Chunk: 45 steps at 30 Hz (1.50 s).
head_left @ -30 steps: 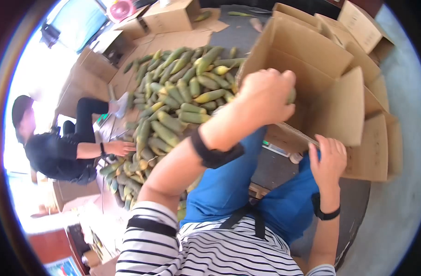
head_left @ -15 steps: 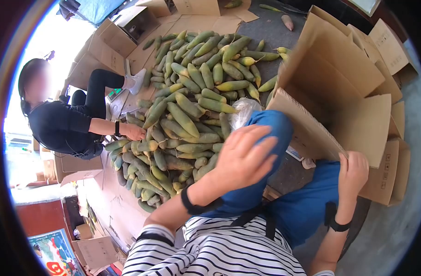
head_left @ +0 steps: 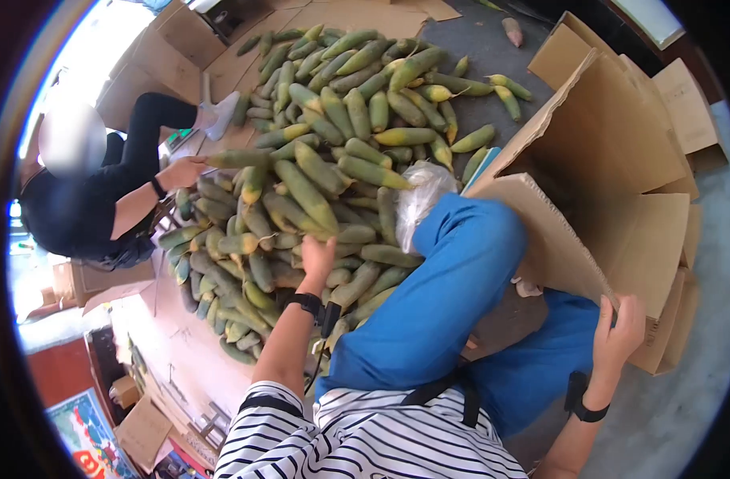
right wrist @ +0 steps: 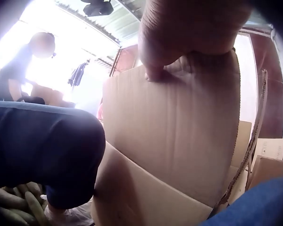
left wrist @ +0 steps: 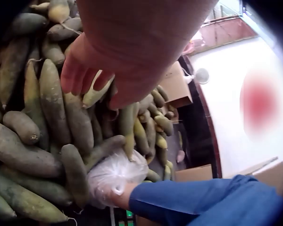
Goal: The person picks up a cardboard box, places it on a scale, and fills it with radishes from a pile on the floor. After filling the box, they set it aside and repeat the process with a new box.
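Observation:
My left hand (head_left: 317, 259) reaches into a heap of green radishes (head_left: 305, 195), its fingertips right at the end of a long one. In the left wrist view the fingers of the left hand (left wrist: 118, 61) point down over a pale green radish (left wrist: 98, 89), with space between fingers and thumb. My right hand (head_left: 620, 329) pinches the top edge of a flap on an open cardboard box (head_left: 540, 219) beside my knee. Seen from the right wrist, the thumb lies against the face of this cardboard flap (right wrist: 174, 108). The box's bottom is in shadow.
Across the heap sits another person (head_left: 86, 199), one hand on a green radish. A clear plastic bag (head_left: 421, 199) covers my foot beside the heap. More cardboard boxes (head_left: 684, 100) stand behind the open one. A pinkish radish (head_left: 512, 32) lies on the dark floor.
My left hand has come away from over the box, empty, and moved left and down to the heap. My right hand still holds the flap. The other person has drawn a radish toward themselves.

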{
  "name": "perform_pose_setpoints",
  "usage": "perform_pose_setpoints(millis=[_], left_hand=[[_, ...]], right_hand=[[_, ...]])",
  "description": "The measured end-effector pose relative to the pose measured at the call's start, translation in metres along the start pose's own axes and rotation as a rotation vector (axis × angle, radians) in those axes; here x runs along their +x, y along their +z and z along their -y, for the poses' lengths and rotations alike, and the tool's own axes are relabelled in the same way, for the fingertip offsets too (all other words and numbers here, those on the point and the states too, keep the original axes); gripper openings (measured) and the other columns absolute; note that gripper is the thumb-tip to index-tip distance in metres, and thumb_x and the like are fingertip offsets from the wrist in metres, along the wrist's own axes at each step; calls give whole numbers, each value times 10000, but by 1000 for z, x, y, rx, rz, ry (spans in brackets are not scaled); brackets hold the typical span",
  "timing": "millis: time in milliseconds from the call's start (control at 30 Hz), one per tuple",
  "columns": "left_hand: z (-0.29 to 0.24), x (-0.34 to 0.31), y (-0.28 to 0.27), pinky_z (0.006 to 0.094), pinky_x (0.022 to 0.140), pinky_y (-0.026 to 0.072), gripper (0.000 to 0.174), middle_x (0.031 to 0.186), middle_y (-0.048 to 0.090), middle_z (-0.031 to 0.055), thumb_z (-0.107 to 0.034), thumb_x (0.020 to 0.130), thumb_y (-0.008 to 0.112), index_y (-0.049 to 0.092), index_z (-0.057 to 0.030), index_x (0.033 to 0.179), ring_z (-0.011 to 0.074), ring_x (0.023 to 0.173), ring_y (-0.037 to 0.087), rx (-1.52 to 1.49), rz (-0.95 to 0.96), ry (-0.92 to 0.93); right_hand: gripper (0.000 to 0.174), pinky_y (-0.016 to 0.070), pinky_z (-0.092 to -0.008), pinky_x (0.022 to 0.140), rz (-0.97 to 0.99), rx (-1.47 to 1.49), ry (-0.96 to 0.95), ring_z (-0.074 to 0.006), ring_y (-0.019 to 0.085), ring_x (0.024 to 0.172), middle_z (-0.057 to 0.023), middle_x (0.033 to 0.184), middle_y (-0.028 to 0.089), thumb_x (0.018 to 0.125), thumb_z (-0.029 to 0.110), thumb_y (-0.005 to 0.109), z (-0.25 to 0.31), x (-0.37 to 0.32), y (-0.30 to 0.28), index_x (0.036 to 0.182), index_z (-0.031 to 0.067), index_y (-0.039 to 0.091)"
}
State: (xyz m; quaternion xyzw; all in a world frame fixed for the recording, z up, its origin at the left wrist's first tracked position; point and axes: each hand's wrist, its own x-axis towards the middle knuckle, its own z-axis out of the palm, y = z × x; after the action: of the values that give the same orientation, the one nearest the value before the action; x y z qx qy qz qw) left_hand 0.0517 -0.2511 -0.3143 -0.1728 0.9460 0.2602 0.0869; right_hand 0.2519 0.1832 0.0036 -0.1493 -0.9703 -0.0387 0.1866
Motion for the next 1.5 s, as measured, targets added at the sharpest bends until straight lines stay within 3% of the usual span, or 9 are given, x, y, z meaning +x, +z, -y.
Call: perform_pose_setpoints(millis=[400,600,667,733,933,967,1167,1333,1500], left_hand=[[-41,83,11,448,929,470,944,1215,472,347,-520,605,806,359,74,1187,447,1117,519,161,67,-256],[-35,91,10,422,958,446,828,1140,538,304,-411,607,768,408,115,1137,430,1106,528,106,29,-323],[-11,99,13,408,842,516,806,1110,569,285,-386,603,783,418,91,1140,372,1008,604,-105,85,-343],[-16,85,-7,389,506,534,732,977,616,203,-316,608,806,442,80,1105,281,749,658,-294,82,-374],[18,54,-57,344,517,517,369,868,619,86,-305,852,657,542,-34,1074,231,686,634,-1117,460,-448],[11,41,-65,331,509,513,351,810,591,68,-323,875,628,535,-39,1059,226,654,627,-1244,334,-527],[-45,-69,-143,274,453,450,308,782,584,98,-316,925,543,510,-36,1048,174,584,580,-1103,526,-277],[-184,-143,-215,246,514,429,424,822,581,82,-288,877,568,473,11,1163,130,579,530,-1117,545,533],[-289,-173,-232,223,567,437,497,935,605,60,-233,860,603,460,26,1259,92,654,539,-924,572,776]], right_hand=[[195,452,-418,728,12,8,-19,-322,542,726,-103,754,554,834,224,634,9,6,-5,803,51,549],[212,460,-432,733,-33,33,-54,-318,539,716,-98,754,552,809,226,657,4,6,-1,799,44,549],[213,461,-424,730,-38,55,-64,-313,541,713,-97,752,550,785,215,679,3,4,0,794,46,549],[213,460,-420,726,-51,62,-54,-310,543,719,-97,748,547,771,209,689,4,2,0,792,47,551],[217,441,-404,691,-111,75,-58,-307,544,730,-96,736,538,747,203,704,8,0,-2,778,54,549],[214,428,-399,663,-125,73,-75,-306,539,720,-93,733,535,752,196,700,8,0,-3,767,54,540],[221,445,-393,711,-143,91,-28,-290,543,750,-83,738,537,703,202,724,10,-7,-5,768,73,557],[217,448,-388,702,-168,115,-48,-279,540,725,-77,719,520,715,202,719,5,-16,-3,751,76,545],[243,462,-364,760,-183,82,-32,-242,538,758,-49,744,513,674,231,735,2,-20,0,745,112,535]])
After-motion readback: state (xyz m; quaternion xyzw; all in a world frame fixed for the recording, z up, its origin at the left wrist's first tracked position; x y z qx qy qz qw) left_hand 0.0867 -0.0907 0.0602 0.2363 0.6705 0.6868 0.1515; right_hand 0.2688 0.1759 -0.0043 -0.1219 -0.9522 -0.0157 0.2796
